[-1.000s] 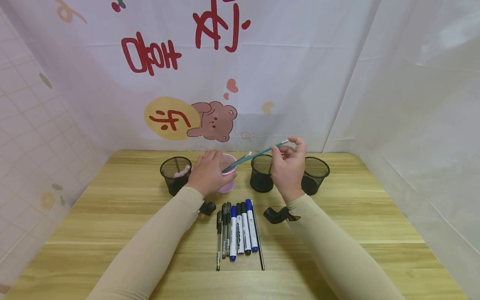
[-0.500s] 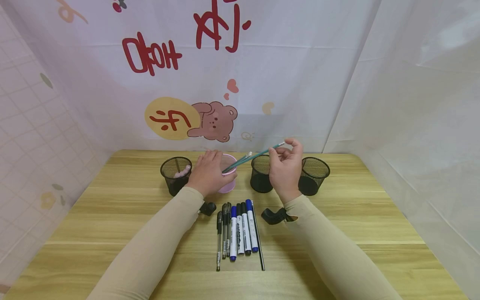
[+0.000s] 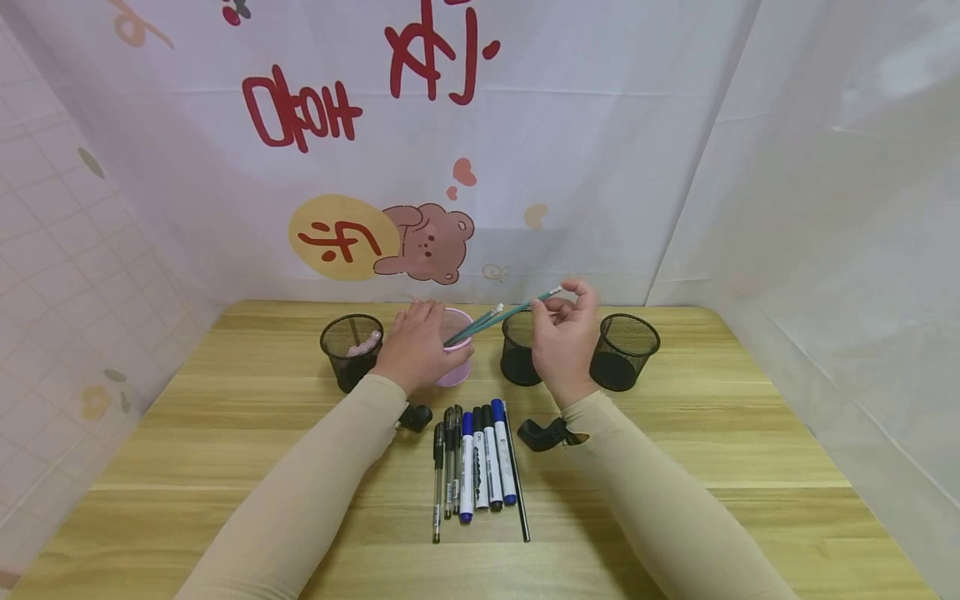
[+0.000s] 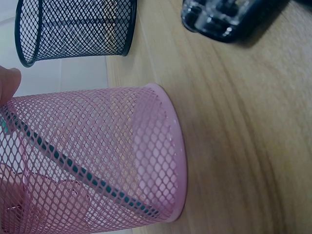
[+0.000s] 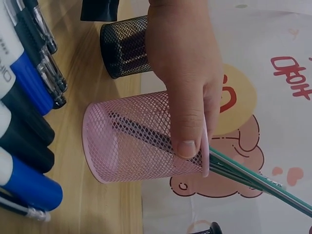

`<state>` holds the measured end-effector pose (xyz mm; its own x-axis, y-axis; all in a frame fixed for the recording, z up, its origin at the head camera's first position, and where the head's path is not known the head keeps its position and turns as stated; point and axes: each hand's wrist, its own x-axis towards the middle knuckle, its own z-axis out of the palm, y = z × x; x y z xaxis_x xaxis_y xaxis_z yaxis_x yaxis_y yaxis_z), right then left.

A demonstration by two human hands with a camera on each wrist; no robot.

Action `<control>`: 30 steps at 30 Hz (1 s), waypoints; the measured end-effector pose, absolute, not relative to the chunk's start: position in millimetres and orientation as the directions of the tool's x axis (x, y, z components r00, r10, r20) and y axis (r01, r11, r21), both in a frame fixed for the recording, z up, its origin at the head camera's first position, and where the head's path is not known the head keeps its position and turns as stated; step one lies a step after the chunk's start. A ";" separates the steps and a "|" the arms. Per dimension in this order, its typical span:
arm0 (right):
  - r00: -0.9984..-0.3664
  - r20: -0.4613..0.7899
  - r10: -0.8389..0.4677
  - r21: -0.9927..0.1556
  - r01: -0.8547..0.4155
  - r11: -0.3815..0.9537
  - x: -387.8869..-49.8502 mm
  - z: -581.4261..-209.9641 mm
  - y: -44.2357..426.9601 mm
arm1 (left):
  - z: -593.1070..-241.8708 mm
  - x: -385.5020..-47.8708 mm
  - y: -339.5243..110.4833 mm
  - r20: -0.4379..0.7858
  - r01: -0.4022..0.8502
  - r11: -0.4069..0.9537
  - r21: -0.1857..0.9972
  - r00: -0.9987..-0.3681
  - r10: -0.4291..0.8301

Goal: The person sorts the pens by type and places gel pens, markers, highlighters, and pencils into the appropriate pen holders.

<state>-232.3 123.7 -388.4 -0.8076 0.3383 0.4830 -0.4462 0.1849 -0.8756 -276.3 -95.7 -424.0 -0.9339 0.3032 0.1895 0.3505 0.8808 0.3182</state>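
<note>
My left hand (image 3: 416,346) grips the pink mesh pen cup (image 3: 453,372) near its rim, the thumb lying along the near side. In the right wrist view that hand (image 5: 187,97) covers part of the pink cup (image 5: 95,141). Green pencils lean out of the cup to the right, their white eraser ends up. One longer-reaching green pencil (image 3: 517,309) runs to my right hand (image 3: 566,342), which pinches it near the eraser between thumb and index finger. Through the mesh in the left wrist view, a green pencil (image 4: 78,168) slants down to the cup's base.
A black mesh cup (image 3: 345,367) with pinkish items stands left; two more, a middle cup (image 3: 521,367) and a right cup (image 3: 617,375), stand right. In front lie black gel pens (image 3: 448,467), blue and black markers (image 3: 487,458), and a dark pencil (image 3: 517,475).
My right hand has shifted a little left and down, toward the pink cup, and the pinched pencil's eraser end has moved with it. The left hand and the cup have stayed put.
</note>
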 end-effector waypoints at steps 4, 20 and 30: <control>-0.817 0.472 0.331 -0.882 -0.436 0.180 -232.3 -389.9 122.2 | -423.7 -276.2 -95.8 0.186 0.348 0.882 0.317 -0.935 0.302; -0.815 0.484 0.318 -0.874 -0.436 0.214 -235.4 -399.2 110.2 | -425.5 -277.9 -96.0 0.195 0.357 0.880 0.313 -0.931 0.308; -0.862 0.432 0.266 -0.899 -0.388 0.204 -236.2 -403.9 103.5 | -425.8 -278.5 -96.3 0.201 0.360 0.881 0.308 -0.930 0.309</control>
